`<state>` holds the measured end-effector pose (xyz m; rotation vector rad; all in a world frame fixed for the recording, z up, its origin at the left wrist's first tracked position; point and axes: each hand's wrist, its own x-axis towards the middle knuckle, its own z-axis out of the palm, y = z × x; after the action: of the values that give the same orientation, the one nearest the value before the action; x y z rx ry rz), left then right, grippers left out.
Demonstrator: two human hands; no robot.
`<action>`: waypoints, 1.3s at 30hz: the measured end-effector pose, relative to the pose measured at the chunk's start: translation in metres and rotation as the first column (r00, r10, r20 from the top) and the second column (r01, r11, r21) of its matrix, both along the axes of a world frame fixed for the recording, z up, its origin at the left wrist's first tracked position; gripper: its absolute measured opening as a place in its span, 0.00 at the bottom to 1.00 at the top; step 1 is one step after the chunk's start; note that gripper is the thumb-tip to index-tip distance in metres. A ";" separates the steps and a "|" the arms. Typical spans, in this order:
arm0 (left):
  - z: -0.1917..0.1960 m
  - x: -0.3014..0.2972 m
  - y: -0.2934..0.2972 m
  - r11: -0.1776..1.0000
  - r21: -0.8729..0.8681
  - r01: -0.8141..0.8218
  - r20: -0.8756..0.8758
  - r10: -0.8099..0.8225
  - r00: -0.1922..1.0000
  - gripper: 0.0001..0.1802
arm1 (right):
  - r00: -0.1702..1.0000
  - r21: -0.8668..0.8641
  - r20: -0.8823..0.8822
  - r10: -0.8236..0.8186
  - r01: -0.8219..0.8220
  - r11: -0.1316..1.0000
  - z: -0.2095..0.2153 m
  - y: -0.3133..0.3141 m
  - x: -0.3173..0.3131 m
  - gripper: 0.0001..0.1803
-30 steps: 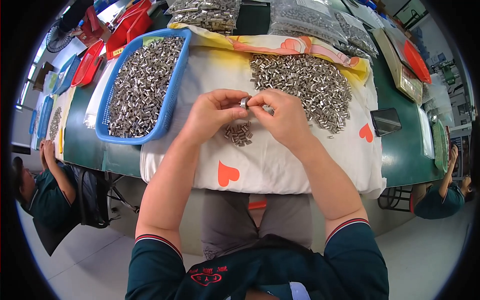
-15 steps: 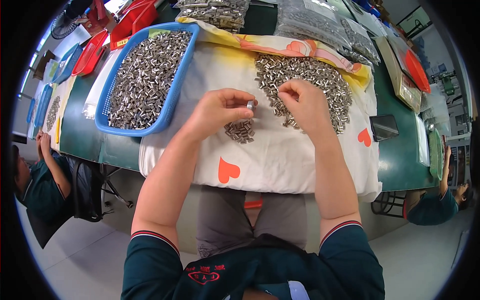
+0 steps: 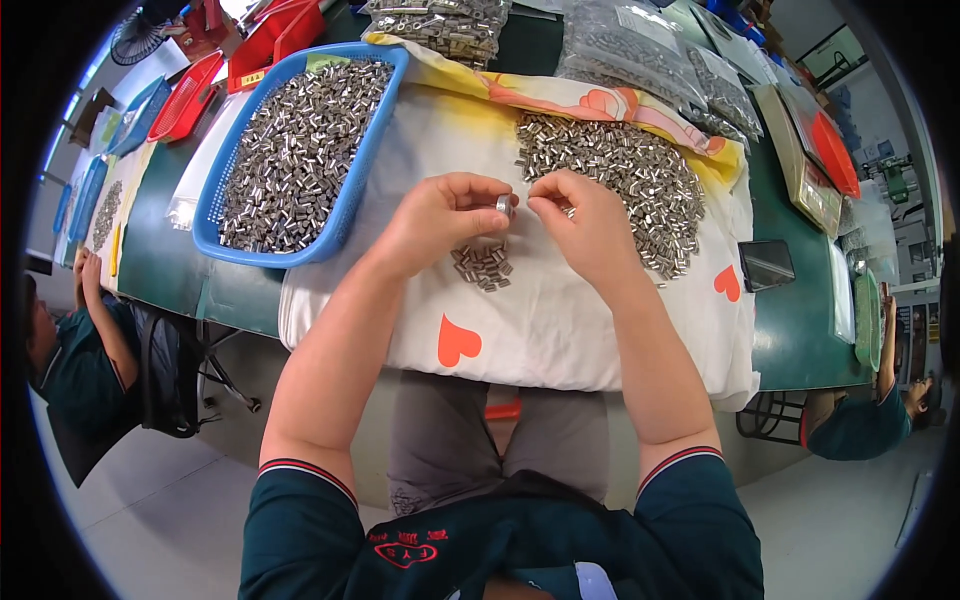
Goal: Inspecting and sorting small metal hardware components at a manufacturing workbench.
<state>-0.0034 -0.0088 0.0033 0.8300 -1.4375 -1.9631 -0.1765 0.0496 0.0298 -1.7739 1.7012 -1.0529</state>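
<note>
My left hand (image 3: pixel 447 222) is closed on a small shiny metal ring (image 3: pixel 504 205), pinched between thumb and fingers. Close to its right, my right hand (image 3: pixel 583 222) has thumb and fingertips pressed together; whatever they hold is too small or hidden to name. A narrow gap separates the two hands. Below the left hand lies a small heap of short metal cylinders (image 3: pixel 482 266) on the white cloth (image 3: pixel 560 335). Behind and beside the right hand spreads a larger pile of such cylinders (image 3: pixel 660 195), partly covered by that hand.
A blue basket (image 3: pixel 205 225) full of metal cylinders stands at the left. Bags of metal parts (image 3: pixel 625 50) lie at the back. A black phone (image 3: pixel 767 265) rests on the green table (image 3: pixel 800 335) at the right. Red trays (image 3: pixel 185 98) sit far left. One person sits at each side.
My right hand has moved left, from over the large pile to just beside the ring. My left hand keeps its hold on the ring and has hardly moved.
</note>
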 end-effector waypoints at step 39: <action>0.000 0.002 0.002 0.998 -0.044 0.035 0.069 -0.032 0.997 0.16 | 0.996 0.048 -0.020 0.091 -0.090 0.995 0.000 0.003 0.004 0.06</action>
<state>-0.0018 -0.0069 0.0035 0.8656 -1.5392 -1.9359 -0.1725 0.0529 0.0302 -1.8214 1.6286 -0.9506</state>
